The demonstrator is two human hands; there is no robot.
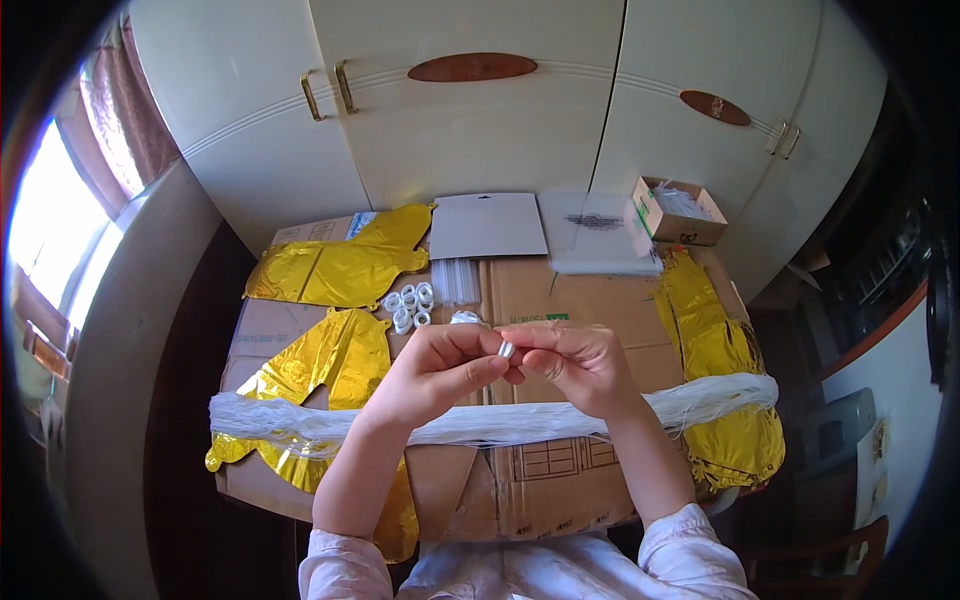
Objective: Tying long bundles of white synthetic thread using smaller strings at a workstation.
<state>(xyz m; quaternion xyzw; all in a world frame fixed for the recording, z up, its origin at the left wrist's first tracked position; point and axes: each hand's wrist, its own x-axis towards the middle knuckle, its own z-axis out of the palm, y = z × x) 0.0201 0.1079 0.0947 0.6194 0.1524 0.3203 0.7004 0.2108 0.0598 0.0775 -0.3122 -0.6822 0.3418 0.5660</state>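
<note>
My left hand and my right hand meet above the middle of the table, fingertips pinched together. Between them is a small white roll, seen edge-on and partly covered by the fingers; it resembles the white ribbon rings piled just beyond my left hand. Another white piece shows behind my left fingers. Beneath both wrists, a long bundle of white strands stretches across the table from side to side.
Flat gold foil balloons lie at the left, with more gold foil at the right. Farther back are a pale card, thin clear sticks, a clear plastic bag and an open carton. Cardboard covers the table.
</note>
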